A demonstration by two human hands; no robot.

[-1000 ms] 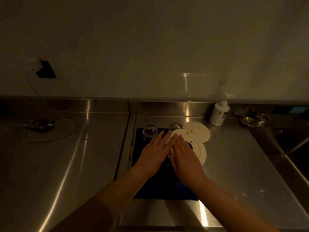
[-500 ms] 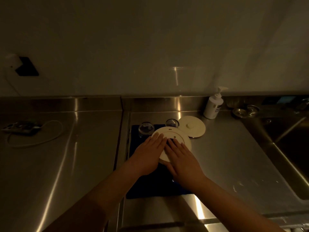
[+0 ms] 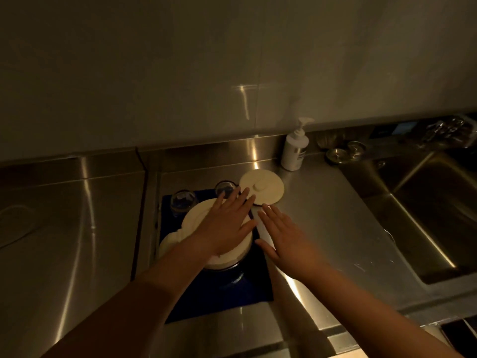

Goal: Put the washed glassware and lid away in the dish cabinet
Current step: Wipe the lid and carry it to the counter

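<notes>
A large white lid [image 3: 195, 222] sits on a clear glass vessel [image 3: 227, 268] on a dark blue mat [image 3: 232, 295]. My left hand [image 3: 227, 223] lies flat on top of that lid, fingers spread. My right hand [image 3: 286, 239] is open just to the right of it, over the mat's edge, holding nothing. A smaller cream lid with a knob [image 3: 267, 186] lies behind my fingertips. Two small glasses [image 3: 183, 201] [image 3: 224, 188] stand at the back of the mat. No cabinet is in view.
The steel counter [image 3: 335, 223] runs left and right. A white pump bottle [image 3: 294, 148] stands at the back wall, with small metal bowls [image 3: 338, 154] beside it. A deep sink [image 3: 438, 215] lies at the right. A pale cable [image 3: 15, 228] lies far left.
My right hand has slid off the large lid to the right. My left hand stays flat on it. The view has turned right and closer, so the sink shows more.
</notes>
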